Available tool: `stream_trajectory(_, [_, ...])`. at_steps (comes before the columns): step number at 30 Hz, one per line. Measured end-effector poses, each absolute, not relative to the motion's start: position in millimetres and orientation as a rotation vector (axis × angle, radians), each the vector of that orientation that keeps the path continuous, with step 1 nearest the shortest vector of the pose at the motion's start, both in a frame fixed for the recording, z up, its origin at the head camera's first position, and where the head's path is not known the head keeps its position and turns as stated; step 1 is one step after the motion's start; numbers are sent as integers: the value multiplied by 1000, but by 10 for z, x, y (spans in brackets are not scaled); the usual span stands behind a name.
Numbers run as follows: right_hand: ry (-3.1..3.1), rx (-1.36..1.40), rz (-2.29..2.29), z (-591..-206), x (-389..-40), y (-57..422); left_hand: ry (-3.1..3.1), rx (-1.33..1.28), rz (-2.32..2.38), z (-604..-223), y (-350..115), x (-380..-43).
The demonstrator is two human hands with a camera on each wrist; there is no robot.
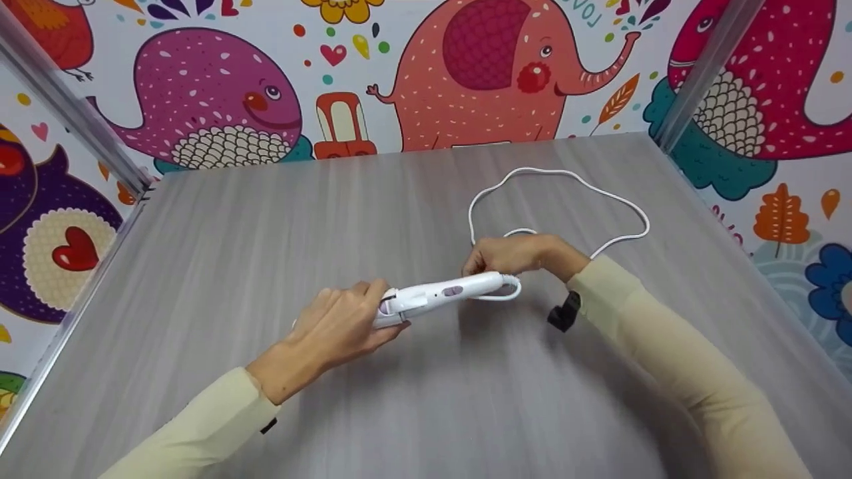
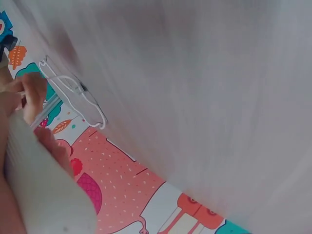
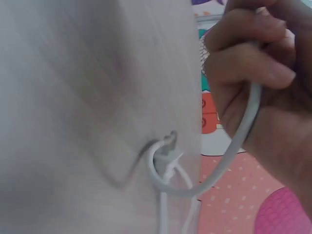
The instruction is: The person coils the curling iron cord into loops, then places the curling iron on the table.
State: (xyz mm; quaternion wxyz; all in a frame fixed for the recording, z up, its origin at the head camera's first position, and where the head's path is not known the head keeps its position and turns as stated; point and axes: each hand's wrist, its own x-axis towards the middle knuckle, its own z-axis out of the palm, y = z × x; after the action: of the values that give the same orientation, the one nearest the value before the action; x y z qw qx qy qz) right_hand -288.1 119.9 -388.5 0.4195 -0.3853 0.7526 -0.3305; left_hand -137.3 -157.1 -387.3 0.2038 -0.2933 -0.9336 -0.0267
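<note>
My left hand (image 1: pixel 341 320) grips a white hair straightener (image 1: pixel 426 299) around one end, holding it above the table. A small mauve switch (image 1: pixel 453 291) shows on its handle, which points right. From the handle's end a white power cord (image 1: pixel 511 287) loops back toward my right hand (image 1: pixel 511 254). In the right wrist view, the curled fingers (image 3: pixel 253 68) of that hand hold the cord (image 3: pixel 229 158). Its plug (image 3: pixel 168 158) hangs or lies below, near the table; which one I cannot tell. Up close in the left wrist view, the straightener's white body (image 2: pixel 48 185) is blurred.
The grey wood-grain table (image 1: pixel 266 233) spreads beneath both hands. A wide loop of cord (image 1: pixel 559 171) lies toward its back right. Printed cartoon walls (image 1: pixel 373 126) and metal corner posts (image 1: pixel 705 80) border the back and sides.
</note>
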Motion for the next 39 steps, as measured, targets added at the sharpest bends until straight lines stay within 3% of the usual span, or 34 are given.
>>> stream_trajectory(10, [2364,-837,-903,-3565,-2968,1073,-2666,-789,61,-3961,-1609,-1514])
stream_trajectory(17, [2507,-811,-1077,-3524,-2879,932,-2877,-571,-150,-3960,-1629,-1689])
stream_trajectory(28, [2345,-855,-1151,-3638,-2919,1069,-2966,-306,-401,-4017,-1602,-1811])
stream_trajectory(39, [2201,-903,-846,-3782,-2988,1267,-2964,-299,-512,-4000,-1595,-1792])
